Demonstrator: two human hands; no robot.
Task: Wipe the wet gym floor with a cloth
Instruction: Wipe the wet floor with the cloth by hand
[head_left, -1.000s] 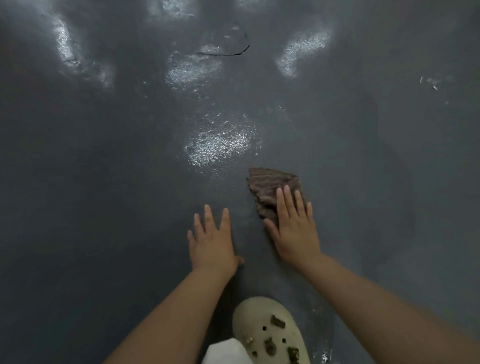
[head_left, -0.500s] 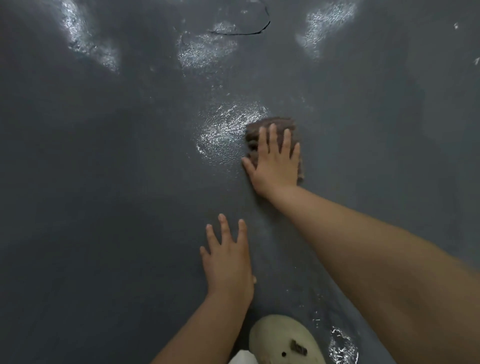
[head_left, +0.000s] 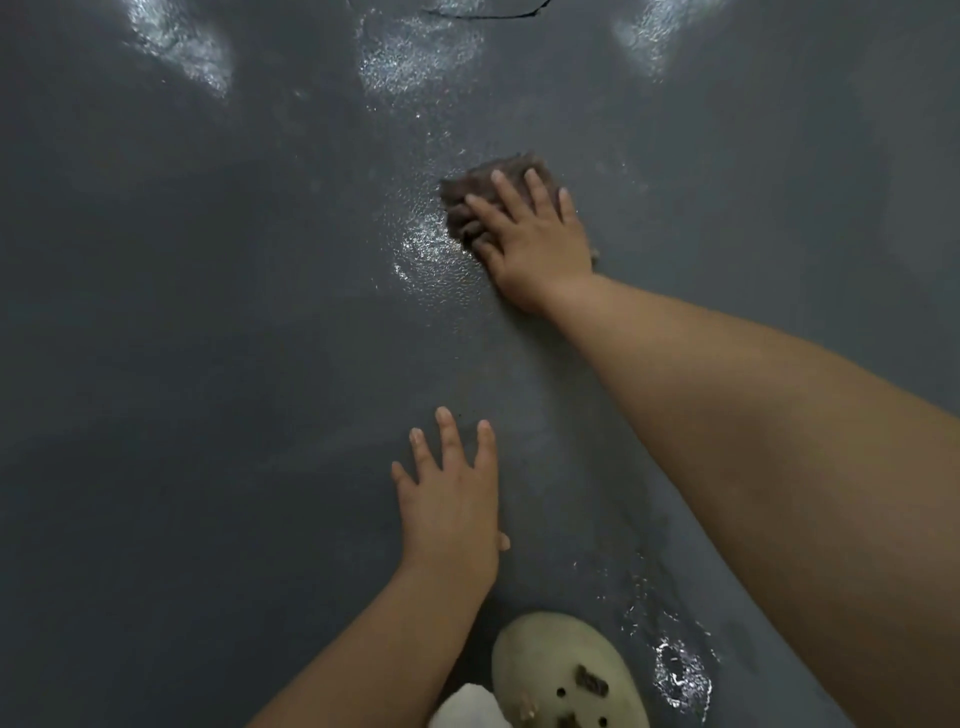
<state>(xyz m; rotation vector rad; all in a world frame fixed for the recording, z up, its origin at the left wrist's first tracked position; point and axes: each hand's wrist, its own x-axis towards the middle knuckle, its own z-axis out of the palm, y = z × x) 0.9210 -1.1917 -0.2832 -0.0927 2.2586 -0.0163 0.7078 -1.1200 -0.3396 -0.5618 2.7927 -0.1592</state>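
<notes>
A crumpled brown cloth (head_left: 470, 195) lies on the dark grey gym floor (head_left: 208, 364), far ahead of me. My right hand (head_left: 530, 234) presses flat on it with straight, spread fingers and covers most of it. A shiny wet patch (head_left: 426, 249) sits just left of the cloth. My left hand (head_left: 449, 499) rests flat on the floor nearer to me, fingers spread, holding nothing.
A pale green clog with small charms (head_left: 566, 675) is on my foot at the bottom edge. Water droplets (head_left: 675, 670) glisten to its right. Bright glare patches (head_left: 415, 52) and a thin dark curved line (head_left: 488, 14) mark the floor far ahead.
My right hand has pushed the cloth forward, away from me, and now it slides slightly right, past the wet patch. My left hand stays planted on the floor.
</notes>
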